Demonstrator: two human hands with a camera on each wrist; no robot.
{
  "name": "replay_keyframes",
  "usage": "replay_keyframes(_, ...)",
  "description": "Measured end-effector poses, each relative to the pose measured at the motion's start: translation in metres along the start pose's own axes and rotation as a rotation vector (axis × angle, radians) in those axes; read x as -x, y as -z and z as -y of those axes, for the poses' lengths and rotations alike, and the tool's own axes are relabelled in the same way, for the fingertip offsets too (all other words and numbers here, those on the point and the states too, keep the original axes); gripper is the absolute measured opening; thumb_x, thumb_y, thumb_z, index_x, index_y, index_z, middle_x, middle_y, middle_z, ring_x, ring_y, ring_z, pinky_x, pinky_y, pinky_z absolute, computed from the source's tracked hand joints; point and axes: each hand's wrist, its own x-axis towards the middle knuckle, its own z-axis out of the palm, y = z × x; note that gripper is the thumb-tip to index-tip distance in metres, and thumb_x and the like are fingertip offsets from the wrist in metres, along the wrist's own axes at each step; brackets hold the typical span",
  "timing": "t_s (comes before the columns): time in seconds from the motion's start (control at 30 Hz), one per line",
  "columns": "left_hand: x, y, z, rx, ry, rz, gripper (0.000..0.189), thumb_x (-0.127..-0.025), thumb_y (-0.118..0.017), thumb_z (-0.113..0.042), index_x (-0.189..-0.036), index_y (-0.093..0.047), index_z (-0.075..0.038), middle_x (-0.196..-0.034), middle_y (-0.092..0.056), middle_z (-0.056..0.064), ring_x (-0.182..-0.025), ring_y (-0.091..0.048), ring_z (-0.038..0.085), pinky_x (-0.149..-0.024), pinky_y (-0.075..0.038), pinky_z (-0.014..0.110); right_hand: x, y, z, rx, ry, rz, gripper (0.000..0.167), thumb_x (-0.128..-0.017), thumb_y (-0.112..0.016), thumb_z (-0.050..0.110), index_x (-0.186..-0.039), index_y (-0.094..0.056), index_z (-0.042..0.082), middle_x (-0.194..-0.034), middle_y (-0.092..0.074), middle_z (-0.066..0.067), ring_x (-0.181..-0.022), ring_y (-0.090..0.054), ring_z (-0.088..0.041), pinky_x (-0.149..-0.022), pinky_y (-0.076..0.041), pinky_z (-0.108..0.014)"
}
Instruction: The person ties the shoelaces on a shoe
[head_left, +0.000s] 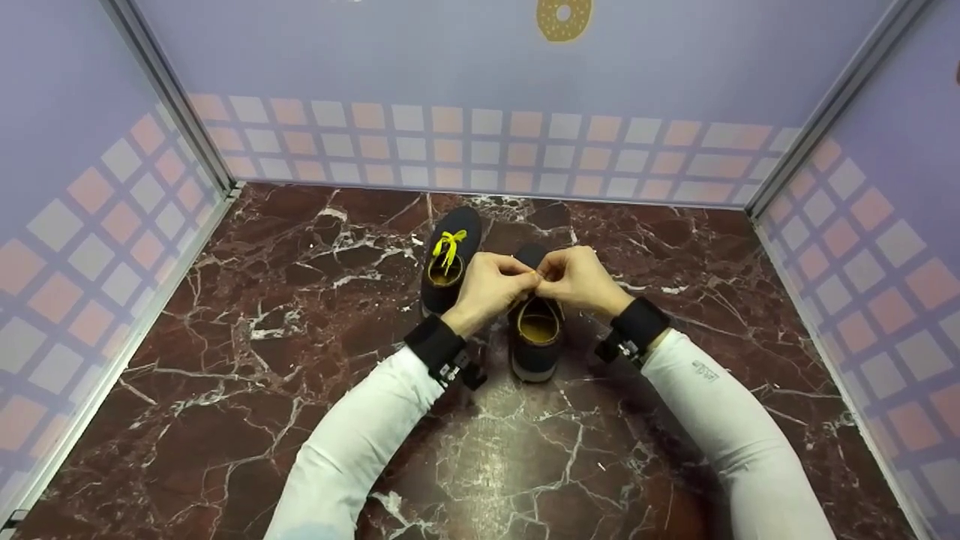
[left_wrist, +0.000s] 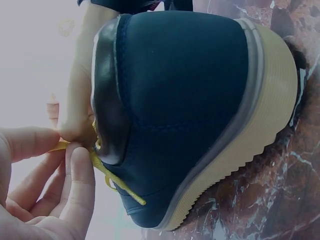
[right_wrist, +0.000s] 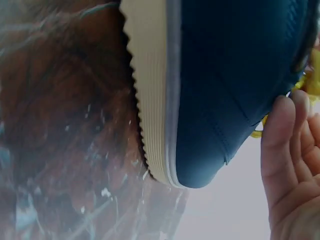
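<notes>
Two dark blue shoes stand on the floor in the head view, toes pointing away from me. Over the front of the right shoe point(head_left: 535, 355), my left hand point(head_left: 491, 289) and right hand point(head_left: 583, 281) meet with their fingertips close together. The left wrist view shows the left thumb and finger pinching a yellow shoelace point(left_wrist: 120, 185); one lace end hangs down the shoe's side. Curled fingers of the right hand pinch at the same lacing, though they partly hide the lace. Beside them, the left shoe point(head_left: 459, 223) has its yellow lace tied in a bow point(head_left: 450, 244).
The floor point(head_left: 225, 390) is dark red marble-patterned with white veins. Purple panels with pink and white squares point(head_left: 409, 146) enclose the space at the back and both sides. Black bands with small cameras point(head_left: 435, 349) sit on both wrists.
</notes>
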Motion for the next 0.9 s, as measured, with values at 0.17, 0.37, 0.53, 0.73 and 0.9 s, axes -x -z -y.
replay_keyframes(0.17, 0.000, 0.001, 0.000, 0.005, 0.007, -0.007, 0.010, -0.092, -0.081, -0.010, -0.092, -0.090, -0.005, -0.069, -0.077, 0.003, -0.060, -0.065, 0.008, -0.056, -0.050, 0.017, -0.003, 0.004, -0.002, -0.179, -0.100, 0.096, 0.006, -0.088, -0.077, 0.002, -0.090, -0.080, -0.003, -0.067, -0.069, 0.009, -0.055, -0.053, 0.002, -0.052, -0.040, -0.014)
replay_keyframes(0.37, 0.002, 0.001, 0.001, -0.041, -0.010, 0.001, 0.010, -0.091, -0.081, -0.010, -0.092, -0.091, -0.007, -0.074, -0.081, 0.002, -0.061, -0.066, 0.005, -0.058, -0.051, 0.017, -0.003, 0.009, -0.010, -0.403, -0.224, 0.251, 0.006, -0.094, -0.073, -0.002, -0.091, -0.077, 0.002, -0.068, -0.065, 0.012, -0.053, -0.053, 0.000, -0.052, -0.044, -0.017)
replay_keyframes(0.53, 0.001, -0.001, 0.003, -0.183, -0.077, -0.018, 0.007, -0.089, -0.085, -0.013, -0.092, -0.091, -0.011, -0.084, -0.086, 0.005, -0.071, -0.067, 0.002, -0.068, -0.052, 0.017, -0.001, 0.017, -0.015, -0.710, -0.393, 0.373, 0.020, -0.104, -0.058, 0.003, -0.094, -0.074, 0.008, -0.070, -0.064, 0.006, -0.057, -0.054, -0.006, -0.054, -0.049, -0.021)
replay_keyframes(0.73, 0.000, -0.004, 0.006, -0.261, -0.128, -0.055, 0.005, -0.087, -0.086, -0.012, -0.089, -0.091, -0.011, -0.085, -0.087, 0.006, -0.074, -0.070, 0.007, -0.069, -0.052, 0.018, -0.002, 0.023, -0.012, -0.836, -0.527, 0.439, 0.027, -0.113, -0.055, 0.009, -0.098, -0.077, 0.010, -0.073, -0.071, 0.003, -0.060, -0.064, -0.007, -0.056, -0.056, -0.020)
replay_keyframes(0.9, 0.000, -0.007, 0.008, -0.302, -0.154, -0.082, 0.005, -0.085, -0.085, -0.013, -0.087, -0.090, -0.011, -0.084, -0.086, 0.005, -0.073, -0.071, 0.007, -0.069, -0.052, 0.017, -0.002, 0.022, -0.012, -0.850, -0.603, 0.452, 0.023, -0.114, -0.061, 0.012, -0.101, -0.079, 0.008, -0.072, -0.072, 0.001, -0.059, -0.065, -0.007, -0.056, -0.058, -0.021)
